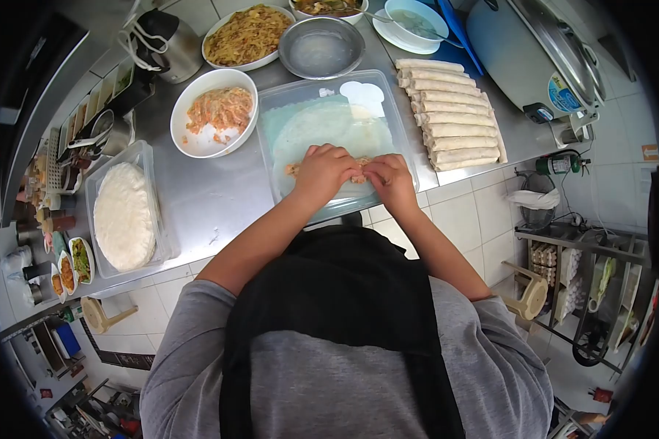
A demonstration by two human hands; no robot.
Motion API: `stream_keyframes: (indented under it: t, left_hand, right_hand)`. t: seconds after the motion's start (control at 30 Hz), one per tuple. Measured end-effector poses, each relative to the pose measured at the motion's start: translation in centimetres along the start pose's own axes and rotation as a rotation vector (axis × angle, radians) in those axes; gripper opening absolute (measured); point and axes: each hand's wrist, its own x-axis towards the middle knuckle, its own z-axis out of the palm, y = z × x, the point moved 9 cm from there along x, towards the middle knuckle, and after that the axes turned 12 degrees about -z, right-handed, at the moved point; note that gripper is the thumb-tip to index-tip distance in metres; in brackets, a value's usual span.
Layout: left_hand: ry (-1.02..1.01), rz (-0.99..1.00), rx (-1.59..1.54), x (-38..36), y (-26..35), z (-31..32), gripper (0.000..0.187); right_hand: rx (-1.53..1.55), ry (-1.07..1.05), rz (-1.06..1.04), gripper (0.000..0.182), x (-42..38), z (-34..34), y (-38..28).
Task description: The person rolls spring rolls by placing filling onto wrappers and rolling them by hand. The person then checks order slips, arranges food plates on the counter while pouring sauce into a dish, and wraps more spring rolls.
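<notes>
Left hand [324, 172] and right hand [388, 175] shaping orange filling [292, 169] (bare fingers), on pale wrapper [329, 132]

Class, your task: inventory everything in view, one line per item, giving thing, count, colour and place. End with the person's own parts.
Steel counter: one, grey, across the picture
Tray: one, clear, under both hands
Wrapper: one on top, whitish, on tray
Filling: one strip, orange, on wrapper
Mixing bowl: one, white, left of tray
Pan: one, grey, beyond tray
Rolls: about ten, cream, right of tray
Storage box: one, clear, far left
Flat rounds: uncountable, white, in storage box
Kettle: one, silver and black, upper left
Cooker: one, blue-grey, upper right
Stools: two, beige, on floor
Remaining clutter: too small or blurred
Hands: left and right, bare, at filling
</notes>
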Motion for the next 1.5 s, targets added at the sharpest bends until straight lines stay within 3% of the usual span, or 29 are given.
stream_keyframes:
  t: [0.07,0.13,0.2,0.23,0.3,0.4,0.47,0.53,0.6,0.73,0.8,0.9,0.97,1.03,1.1,1.17,1.27,1.33,1.4,1.47,1.5]
  left_hand:
    - [0.144,-0.001,-0.183,-0.4,0.7,-2.6,0.030]
    - [0.121,0.022,-0.129,-0.1,0.6,-1.9,0.035]
    - [0.100,0.045,-0.082,0.1,0.7,-0.7,0.040]
    - [0.024,0.001,-0.049,0.3,0.3,0.5,0.042]
    - [-0.059,-0.041,-0.014,0.4,0.0,1.6,0.044]
    - [-0.041,-0.076,-0.034,0.3,0.3,0.9,0.038]
    - [0.340,-0.024,-0.125,-0.3,1.5,-2.9,0.023]
    - [0.218,0.058,-0.147,-0.2,1.1,-1.6,0.027]
    - [0.099,0.141,-0.167,-0.3,1.3,-0.4,0.031]
    - [0.060,0.018,-0.136,0.0,0.5,-0.8,0.031]
    - [0.098,-0.032,-0.190,0.0,0.2,-1.6,0.030]
    - [0.153,0.013,-0.136,-0.2,0.7,-1.5,0.033]
    - [-0.076,-0.049,0.002,0.1,-0.2,1.4,0.046]
    - [-0.020,-0.011,-0.029,0.1,0.1,0.6,0.043]
    - [0.034,0.026,-0.061,-0.1,0.6,-0.2,0.040]
    - [0.187,0.071,-0.113,-0.5,1.5,-2.2,0.030]
    - [0.043,0.047,-0.110,-0.7,-0.1,-0.4,0.032]
    - [0.051,0.055,-0.097,-0.7,-0.6,-0.6,0.033]
    - [0.059,0.063,-0.085,-0.6,-0.2,-1.0,0.034]
    - [0.255,0.024,-0.173,-0.6,0.6,-3.4,0.029]
    - [0.254,0.023,-0.174,-0.7,0.4,-3.2,0.029]
  right_hand:
    - [0.167,-0.002,0.133,0.030,1.0,-1.3,0.4]
    - [0.334,-0.007,0.261,0.034,1.1,-0.9,1.5]
    - [0.247,-0.097,-0.037,0.046,2.0,-0.2,0.0]
    - [0.250,-0.094,-0.035,0.046,2.0,0.0,0.7]
    - [0.244,-0.297,0.003,0.050,1.2,1.7,1.8]
    - [0.164,-0.227,-0.062,0.047,1.3,0.3,1.8]
    - [0.178,-0.120,-0.062,0.042,1.7,-0.8,1.1]
    - [0.190,-0.016,-0.057,0.037,1.7,-1.6,1.0]
    - [0.312,-0.266,-0.078,0.038,1.1,1.4,1.1]
    - [0.205,-0.280,-0.114,0.038,1.0,1.1,1.5]
    - [0.150,-0.048,-0.053,0.038,1.1,-1.3,1.8]
    - [0.300,-0.228,-0.009,0.038,0.7,0.2,1.6]
    - [0.257,-0.218,-0.026,0.036,-0.2,1.0,2.3]
    - [0.216,-0.213,-0.039,0.035,0.3,0.5,1.3]
    - [0.326,-0.132,0.095,0.023,0.4,-0.7,1.3]
    - [0.289,-0.116,0.032,0.024,0.2,-0.6,1.3]
    - [0.206,-0.107,-0.040,0.027,-0.3,-0.4,1.9]
    - [0.159,-0.116,-0.048,0.029,0.1,-0.8,1.5]
    - [0.238,-0.128,0.074,0.030,0.5,-1.3,1.9]
    - [0.190,-0.075,0.004,0.029,1.7,-1.8,0.4]
    - [0.141,-0.021,-0.067,0.028,2.1,-2.2,-0.6]
